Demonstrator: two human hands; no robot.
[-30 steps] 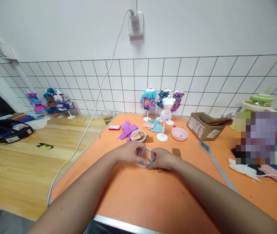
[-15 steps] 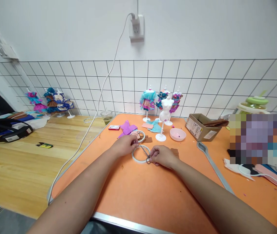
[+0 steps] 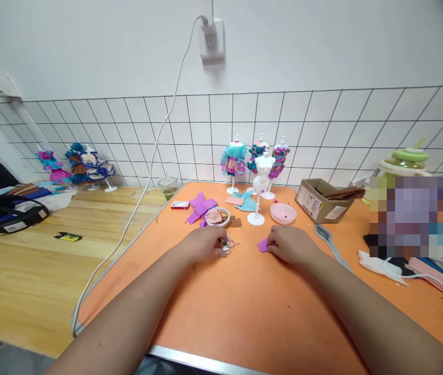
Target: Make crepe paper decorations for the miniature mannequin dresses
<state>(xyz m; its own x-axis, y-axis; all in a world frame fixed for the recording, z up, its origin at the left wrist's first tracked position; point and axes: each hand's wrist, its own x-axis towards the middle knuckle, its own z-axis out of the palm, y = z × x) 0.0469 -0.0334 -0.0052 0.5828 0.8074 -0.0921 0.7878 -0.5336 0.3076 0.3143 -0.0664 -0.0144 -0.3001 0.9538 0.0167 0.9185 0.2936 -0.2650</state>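
Near the middle of the orange table, my left hand (image 3: 204, 244) is closed round a pair of small scissors (image 3: 229, 246), whose ring handles show at its fingertips. My right hand (image 3: 289, 244) pinches a small purple piece (image 3: 262, 245) between thumb and fingers, just above or on the tabletop. A roll of white tape (image 3: 227, 217) lies behind my left hand, with a crumpled pinkish piece in it. Purple crepe-like pieces (image 3: 201, 205) lie beside the roll. The bare white mannequin (image 3: 263, 174) stands upright behind and between my hands.
A pink bowl (image 3: 283, 213) and a cardboard box (image 3: 318, 200) stand at the right back. Dressed mannequins (image 3: 233, 159) line the wall. Turquoise pieces (image 3: 247, 201) and a red-and-white small box (image 3: 180, 205) lie on the table. A white cable (image 3: 151, 166) hangs at left.
The hands have moved apart, my right hand rightward. The purple piece now shows in my right hand, the scissors at my left. The white ring between the hands is no longer seen there.
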